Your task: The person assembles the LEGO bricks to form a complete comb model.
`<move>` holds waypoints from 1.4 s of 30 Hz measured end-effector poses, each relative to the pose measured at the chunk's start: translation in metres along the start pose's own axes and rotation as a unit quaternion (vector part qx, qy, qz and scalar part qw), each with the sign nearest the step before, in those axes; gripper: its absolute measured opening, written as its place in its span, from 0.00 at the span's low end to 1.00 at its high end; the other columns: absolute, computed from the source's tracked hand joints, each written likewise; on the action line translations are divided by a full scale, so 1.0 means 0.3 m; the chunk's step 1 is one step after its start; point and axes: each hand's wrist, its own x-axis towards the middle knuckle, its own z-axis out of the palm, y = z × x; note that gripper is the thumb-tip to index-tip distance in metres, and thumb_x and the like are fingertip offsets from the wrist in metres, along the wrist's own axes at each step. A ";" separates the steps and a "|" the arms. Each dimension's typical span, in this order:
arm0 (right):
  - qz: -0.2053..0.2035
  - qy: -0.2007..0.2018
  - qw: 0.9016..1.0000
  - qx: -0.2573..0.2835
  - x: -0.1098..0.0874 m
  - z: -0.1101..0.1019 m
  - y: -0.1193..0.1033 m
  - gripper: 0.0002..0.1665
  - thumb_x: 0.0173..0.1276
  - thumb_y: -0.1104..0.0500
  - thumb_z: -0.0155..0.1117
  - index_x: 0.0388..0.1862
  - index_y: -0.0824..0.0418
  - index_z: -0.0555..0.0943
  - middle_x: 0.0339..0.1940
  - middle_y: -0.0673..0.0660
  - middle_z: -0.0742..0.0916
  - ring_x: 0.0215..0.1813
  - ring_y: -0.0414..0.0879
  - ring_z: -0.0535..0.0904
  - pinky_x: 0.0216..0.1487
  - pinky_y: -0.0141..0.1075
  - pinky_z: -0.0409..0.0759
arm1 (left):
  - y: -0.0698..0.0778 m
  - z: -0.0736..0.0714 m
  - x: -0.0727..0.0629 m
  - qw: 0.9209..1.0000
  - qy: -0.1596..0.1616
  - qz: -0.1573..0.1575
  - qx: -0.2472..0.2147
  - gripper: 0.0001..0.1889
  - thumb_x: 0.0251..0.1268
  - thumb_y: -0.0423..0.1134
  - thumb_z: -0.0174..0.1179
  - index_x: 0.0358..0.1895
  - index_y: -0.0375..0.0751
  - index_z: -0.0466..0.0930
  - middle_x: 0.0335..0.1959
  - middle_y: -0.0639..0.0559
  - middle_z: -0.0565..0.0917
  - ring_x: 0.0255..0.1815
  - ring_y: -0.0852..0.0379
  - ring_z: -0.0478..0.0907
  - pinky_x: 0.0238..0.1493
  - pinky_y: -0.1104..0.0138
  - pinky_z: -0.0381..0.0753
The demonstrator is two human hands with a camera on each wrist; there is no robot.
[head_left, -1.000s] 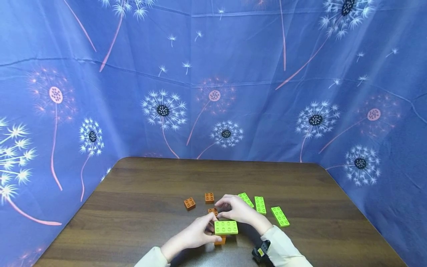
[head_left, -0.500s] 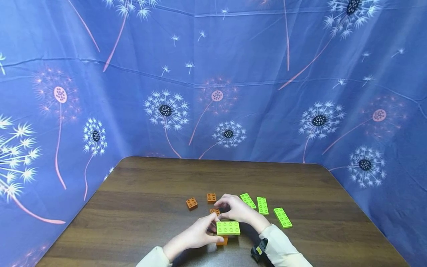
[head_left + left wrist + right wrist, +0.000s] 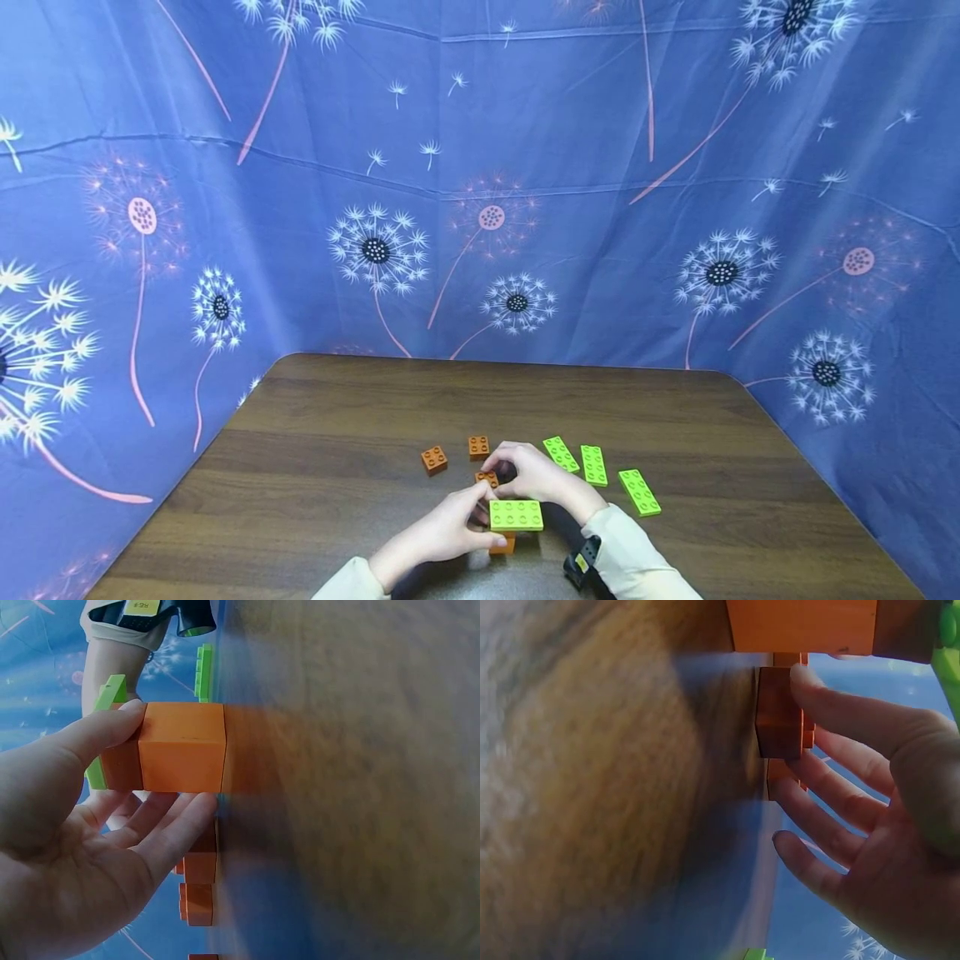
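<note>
My left hand [image 3: 450, 527] holds a stack: a bright green eight-stud building brick [image 3: 516, 515] on top, with orange bricks [image 3: 184, 746] below it. In the left wrist view the thumb lies on the near side of the stack and the fingers are behind it; its base appears to stand on the table. Just beyond, my right hand [image 3: 531, 472] pinches a small orange four-stud brick [image 3: 780, 712] between thumb and index finger, its other fingers spread. My left fingers partly hide that brick in the head view.
Two more orange four-stud bricks [image 3: 434, 459] lie behind the hands to the left. Three green eight-stud bricks [image 3: 594, 465] lie to the right, beyond the right forearm. A blue dandelion-print cloth [image 3: 450, 275] surrounds the brown wooden table [image 3: 337, 433].
My right thumb and index finger have closed in on the small orange brick. The left hand keeps its hold on the stack. The head view has shifted slightly.
</note>
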 end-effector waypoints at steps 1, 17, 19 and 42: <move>0.002 0.000 1.000 -0.001 -0.001 0.001 0.001 0.16 0.53 0.63 0.72 0.42 0.59 0.82 0.38 0.51 0.83 0.39 0.43 0.78 0.40 0.31 0.79 | 0.000 0.001 0.000 1.000 -0.001 -0.001 -0.002 0.17 0.53 0.36 0.68 0.37 0.40 0.67 0.40 0.44 0.81 0.37 0.64 0.79 0.39 0.73 0.83; 0.013 0.047 0.999 -0.016 -0.031 -0.018 0.007 0.14 0.53 0.61 0.73 0.40 0.58 0.81 0.39 0.50 0.84 0.42 0.46 0.81 0.44 0.34 0.81 | -0.002 -0.003 0.006 0.999 -0.010 -0.027 -0.024 0.17 0.53 0.36 0.68 0.38 0.41 0.67 0.41 0.43 0.80 0.39 0.62 0.79 0.38 0.75 0.82; 0.017 0.055 0.998 -0.009 -0.041 -0.029 0.005 0.15 0.54 0.61 0.72 0.41 0.59 0.81 0.40 0.51 0.83 0.42 0.46 0.81 0.44 0.34 0.82 | -0.003 -0.003 0.006 0.999 -0.010 -0.030 -0.024 0.17 0.53 0.37 0.68 0.38 0.41 0.67 0.41 0.44 0.80 0.39 0.62 0.79 0.38 0.75 0.82; 0.004 0.094 0.995 0.016 -0.122 -0.118 -0.093 0.15 0.58 0.61 0.69 0.44 0.58 0.81 0.42 0.50 0.83 0.44 0.44 0.80 0.44 0.44 0.83 | -0.006 -0.007 0.006 0.999 -0.011 -0.021 -0.023 0.17 0.53 0.38 0.69 0.38 0.42 0.68 0.39 0.46 0.82 0.37 0.62 0.79 0.37 0.74 0.82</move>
